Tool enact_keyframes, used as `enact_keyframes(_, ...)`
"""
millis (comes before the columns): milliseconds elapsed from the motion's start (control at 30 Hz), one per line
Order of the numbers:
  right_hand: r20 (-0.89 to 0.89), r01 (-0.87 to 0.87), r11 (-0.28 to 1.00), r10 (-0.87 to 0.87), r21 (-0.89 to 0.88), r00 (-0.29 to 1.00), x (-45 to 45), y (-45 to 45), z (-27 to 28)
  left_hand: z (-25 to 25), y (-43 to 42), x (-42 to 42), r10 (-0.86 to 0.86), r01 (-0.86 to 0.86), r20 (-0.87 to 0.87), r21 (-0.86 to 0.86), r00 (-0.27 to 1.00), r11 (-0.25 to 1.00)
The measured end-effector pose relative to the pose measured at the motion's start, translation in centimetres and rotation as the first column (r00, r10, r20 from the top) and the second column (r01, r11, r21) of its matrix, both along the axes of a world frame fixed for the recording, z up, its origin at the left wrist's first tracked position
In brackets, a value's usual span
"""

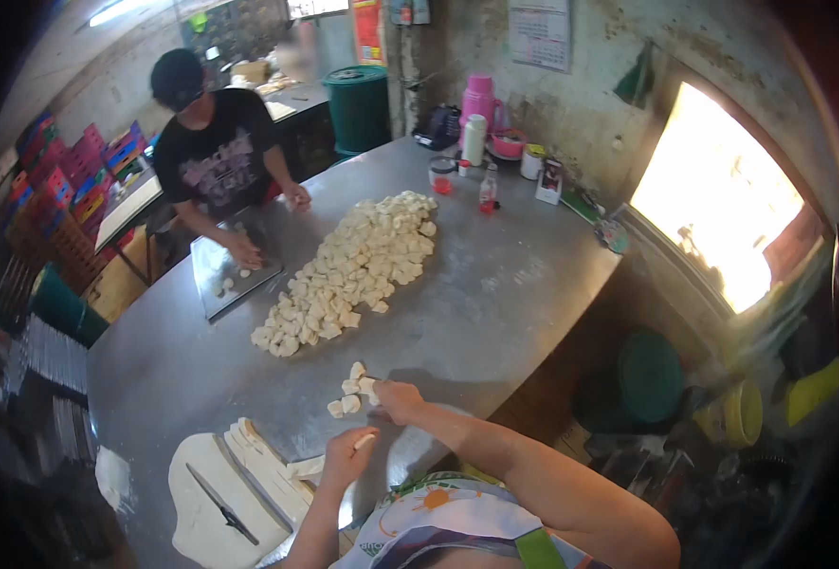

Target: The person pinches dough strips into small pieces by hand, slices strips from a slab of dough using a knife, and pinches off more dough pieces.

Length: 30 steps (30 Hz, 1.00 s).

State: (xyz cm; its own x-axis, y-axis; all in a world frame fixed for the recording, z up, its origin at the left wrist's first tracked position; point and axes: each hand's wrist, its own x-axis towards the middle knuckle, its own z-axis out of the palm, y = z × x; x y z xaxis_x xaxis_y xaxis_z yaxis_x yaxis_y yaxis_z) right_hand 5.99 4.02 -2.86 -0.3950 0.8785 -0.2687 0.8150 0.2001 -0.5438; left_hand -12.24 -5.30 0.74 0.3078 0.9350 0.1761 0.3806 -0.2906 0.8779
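My left hand (346, 457) is closed around a strip of dough (306, 468), whose cut end pokes out past the thumb. At the fingertips of my right hand (400, 402) is a small dough piece (368, 387), pinched beside several loose dough pieces (350, 405) on the metal table. Left of my left hand lie cut dough strips (266, 471) next to a flat slab of dough (197, 482). A dark knife (222, 504) rests on the slab. Beyond my hands spreads a long heap of dough pieces (353, 270).
Across the metal table (495, 313), a co-worker (216, 152) handles dough balls on a tray (213, 275). A pink thermos (478, 102), jars and a bottle (488, 190) stand at the far edge. Buckets (649, 375) sit on the floor at right.
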Motion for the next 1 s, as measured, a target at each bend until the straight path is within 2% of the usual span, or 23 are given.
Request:
enact_keyframes(33, -0.078, -0.035, 0.986, 0.048, 0.161, 0.996, 0.0, -0.3, -0.5, -0.6, 0.4, -0.2, 0.033, -0.033, 0.003, 0.006, 0.999, 0.999)
enact_keyframes(100, -0.228, -0.056, 0.889, 0.177, 0.454, 0.958, -0.6, -1.3, -1.1, -3.0, 1.5, -0.9, 0.255, -0.245, -0.065, 0.124, 0.965, 0.961)
enact_keyframes(133, -0.229, -0.078, 0.885, 0.203, 0.46, 0.952, -1.2, -0.9, -1.0, -3.8, 2.0, -1.4, 0.358, -0.336, -0.09, 0.194, 0.929, 0.922)
enact_keyframes(167, -0.357, -0.141, 0.911, 0.29, 0.388, 0.888, -1.8, -0.3, 0.4, -2.8, 3.1, -1.3, 0.376, -0.352, -0.09, 0.206, 0.922, 0.913)
enact_keyframes(233, -0.611, -0.304, 0.928, 0.371, 0.215, 0.699, -2.4, -1.5, 2.0, -1.1, 4.1, -0.3, 0.384, -0.355, 0.018, 0.424, 0.923, 0.833)
enact_keyframes(267, -0.616, -0.322, 0.924, 0.377, 0.203, 0.691, -2.5, -2.1, 2.5, -0.9, 3.7, -0.2, 0.38, -0.357, 0.067, 0.523, 0.922, 0.774)
enact_keyframes(300, -0.611, -0.251, 0.929, 0.367, 0.27, 0.701, -2.7, -2.0, 3.3, -1.7, 3.4, -0.5, 0.398, -0.371, 0.066, 0.524, 0.915, 0.767)
enact_keyframes(367, -0.608, -0.088, 0.913, 0.334, 0.397, 0.72, -2.9, -1.6, 4.3, -5.4, 3.0, -1.3, 0.358, -0.356, -0.039, 0.053, 0.933, 0.933)
enact_keyframes(400, -0.611, -0.093, 0.913, 0.339, 0.398, 0.716, -3.0, -1.1, 4.3, -6.3, 2.8, -1.7, 0.316, -0.325, -0.077, -0.199, 0.946, 0.925)
enact_keyframes(433, -0.48, -0.106, 0.943, 0.255, 0.315, 0.84, -2.9, -0.6, 3.9, -5.9, 2.2, -1.6, 0.321, -0.331, -0.081, -0.2, 0.943, 0.922)
enact_keyframes(500, -0.137, -0.088, 0.986, 0.108, 0.143, 0.985, -2.3, 0.0, 2.6, -4.7, -0.1, -0.6, 0.12, -0.143, -0.329, -0.045, 0.936, 0.989)
enact_keyframes(533, -0.141, -0.086, 0.986, 0.106, 0.146, 0.984, -1.9, 0.6, 1.6, -3.8, -0.5, -0.7, 0.024, -0.018, -0.459, 0.017, 0.888, 1.0)
enact_keyframes(567, -0.136, -0.052, 0.982, 0.078, 0.184, 0.988, -1.3, 0.7, -0.2, -2.9, -0.7, -1.0, 0.019, -0.014, -0.461, 0.014, 0.887, 1.0)
enact_keyframes(633, -0.119, -0.007, 0.966, 0.039, 0.258, 0.992, -0.7, 0.4, -2.0, -1.0, -0.5, -1.4, 0.114, -0.139, -0.204, -0.11, 0.972, 0.984)
enact_keyframes(667, -0.116, -0.02, 0.965, 0.052, 0.261, 0.992, -1.1, 0.2, -2.1, -0.6, -0.3, -1.8, 0.182, -0.193, -0.072, -0.176, 0.981, 0.965)
enact_keyframes(700, -0.176, -0.076, 0.938, 0.142, 0.338, 0.974, -1.8, -1.0, -0.3, -1.2, -0.7, -1.9, 0.189, -0.199, -0.072, -0.178, 0.979, 0.964)
enact_keyframes(767, -0.263, -0.155, 0.847, 0.324, 0.509, 0.909, -3.0, -2.0, 2.7, -3.6, 0.0, -1.4, 0.32, -0.321, 0.177, -0.024, 0.931, 0.947)
enact_keyframes(800, -0.26, -0.152, 0.844, 0.322, 0.514, 0.91, -3.6, -1.5, 3.0, -4.7, 0.8, -1.5, 0.355, -0.385, 0.306, 0.041, 0.883, 0.922)
enact_keyframes(833, -0.381, -0.166, 0.857, 0.38, 0.489, 0.843, -4.2, -1.7, 2.9, -5.7, 1.2, -2.1, 0.359, -0.385, 0.307, 0.029, 0.882, 0.922)
enact_keyframes(900, -0.604, -0.209, 0.87, 0.465, 0.446, 0.647, -5.3, -2.2, 2.6, -7.4, 2.5, -5.0, 0.22, -0.225, 0.11, 0.037, 0.969, 0.974)
enact_keyframes(933, -0.602, -0.218, 0.867, 0.473, 0.448, 0.644, -5.7, -2.4, 2.4, -7.4, 3.2, -5.9, 0.143, -0.143, 0.01, 0.037, 0.99, 0.989)
enact_keyframes(967, -0.578, -0.133, 0.897, 0.379, 0.422, 0.722, -6.0, -2.6, 1.9, -6.0, 3.4, -5.6, 0.148, -0.148, 0.01, 0.042, 0.989, 0.988)
enact_keyframes(1000, -0.55, -0.04, 0.916, 0.273, 0.399, 0.789, -6.2, -2.8, 1.5, -3.0, 3.1, -4.4, 0.147, -0.167, -0.14, -0.148, 0.979, 0.975)
